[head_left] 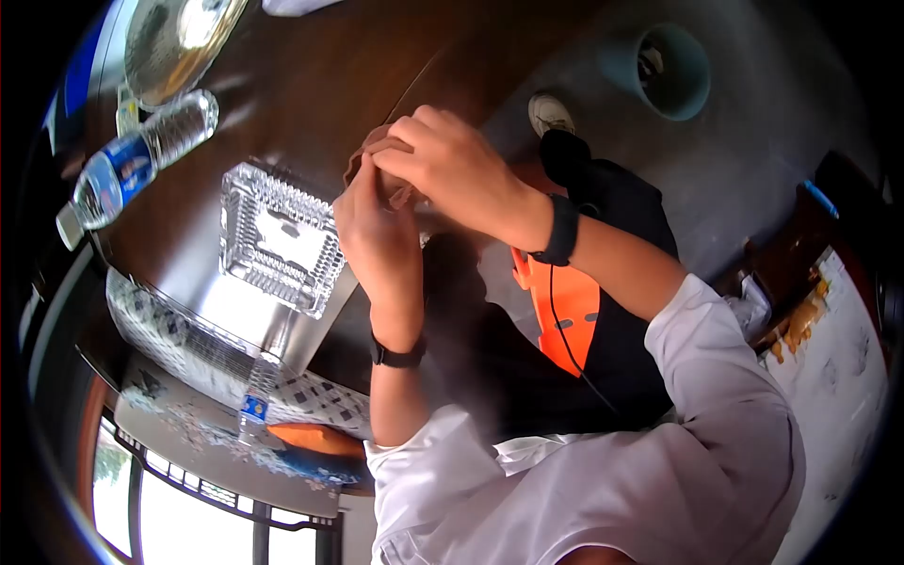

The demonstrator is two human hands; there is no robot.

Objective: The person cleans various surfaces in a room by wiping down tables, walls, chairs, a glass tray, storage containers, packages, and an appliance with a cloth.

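1. Dark, glossy tabletop (311, 85) fills the upper left of the view, bright glare streaking across it, with grey floor (753, 141) off to the right.
2. And here's the centre of it all: a thin brown piece (375, 139), folded or curled, up between two hands at the table's edge; fingers cover much of it, so its exact form is hard to read.
3. Left hand (381, 240), fingers pointing up, pinches it from below, tips together on the piece.
4. Right hand (452, 174) comes over from the other side, thumb and fingers clamped on it too, the two sets of fingertips nearly meeting.
5. Just beside the left hand, a clear square glass dish (282, 235) catches the light.
6. Further left, a water bottle (137, 169) with a blue label, near a shiny metal tray (179, 42).
7. Down at the lap, an orange item (565, 311), black cord (565, 330) running across it.
8. Far upper right, a bluish bin (670, 71) on the floor.
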